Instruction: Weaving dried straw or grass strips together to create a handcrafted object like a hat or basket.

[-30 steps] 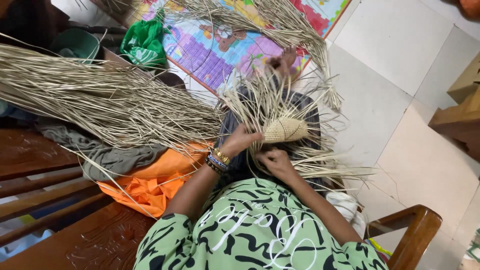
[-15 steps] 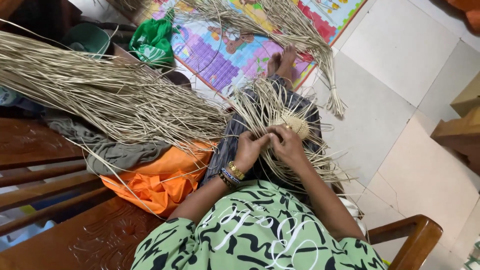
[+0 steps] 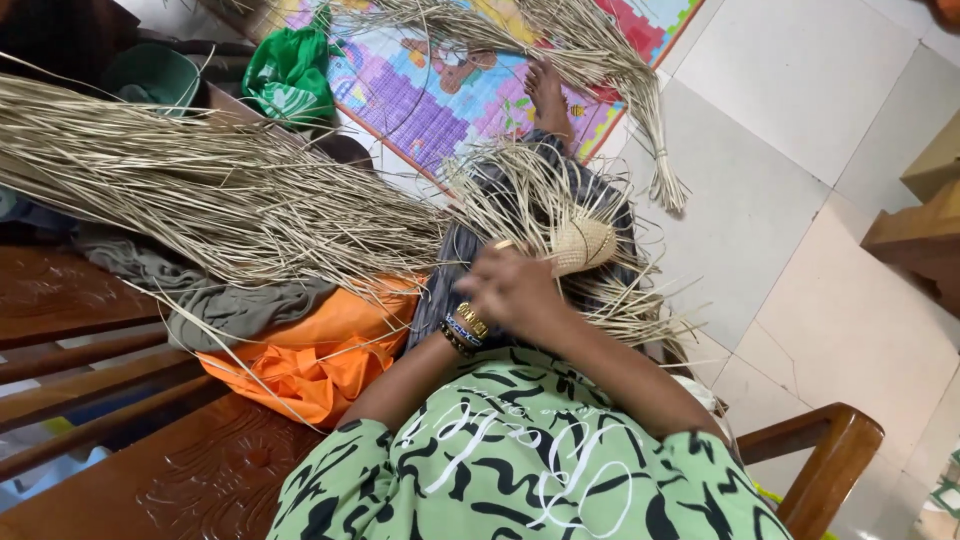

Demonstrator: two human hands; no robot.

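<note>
The two hands are bunched together over the lap, blurred, so the fingers of each cannot be told apart nor whether they are spread or pinching; the left hand (image 3: 505, 285) lies nearest the camera, its back turned up, and the right hand (image 3: 545, 300) is mostly hidden behind and under it. Both hands touch the loose straw strands (image 3: 520, 195) that fan out from a small woven straw piece (image 3: 583, 243), a rounded pale-tan start of weaving that sits just to the far right of the hands, over the dark striped cloth on the person's legs. On the left wrist sit a gold bracelet and beaded bands (image 3: 463, 328). Further out, a big bundle of dry straw (image 3: 200, 190) spreads across the left, resting on a grey cloth (image 3: 220, 305) and an orange cloth (image 3: 310, 350) on the wooden bench (image 3: 150, 470). At the far side a second tied straw bundle (image 3: 600, 60) lies on a colourful play mat (image 3: 430, 90), beside a green plastic bag (image 3: 290, 70). A bare foot (image 3: 548, 90) rests on the mat. The floor to the right is pale tile (image 3: 800, 130).
</note>
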